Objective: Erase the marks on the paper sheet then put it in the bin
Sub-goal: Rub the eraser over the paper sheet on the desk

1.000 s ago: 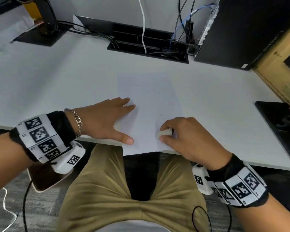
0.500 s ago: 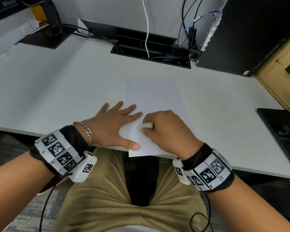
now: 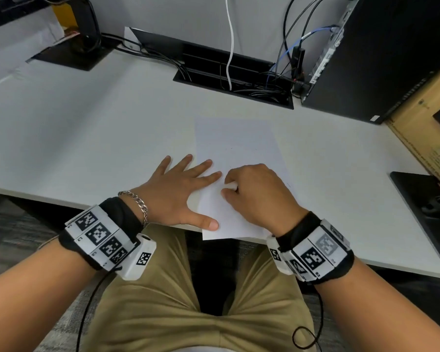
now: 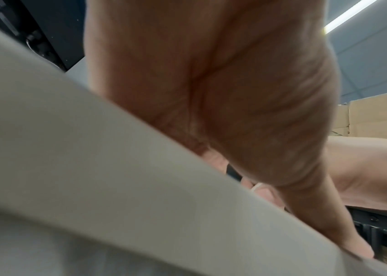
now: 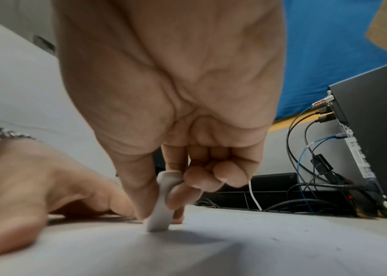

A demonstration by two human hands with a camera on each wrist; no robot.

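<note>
Our right hand [image 3: 258,193] pinches a small white rubber eraser [image 5: 161,203] against the flat white paper sheet [image 3: 236,141]. Our left hand [image 3: 178,194], fingers spread flat, presses the sheet's left edge onto the white bench [image 3: 87,138].

So the surface [image 3: 92,138] is plain white with a black cable cutout [image 3: 235,80] set in along its back edge, cords spilling out of it. A white paper sheet [image 3: 239,141] lies flat near the front edge, its bottom hanging a bit over it. A black computer tower [image 3: 381,59] stands at the back right corner, a flat black base [image 3: 427,214] sits by the right edge, and another black base [image 3: 71,55] sits at the back left.
</note>
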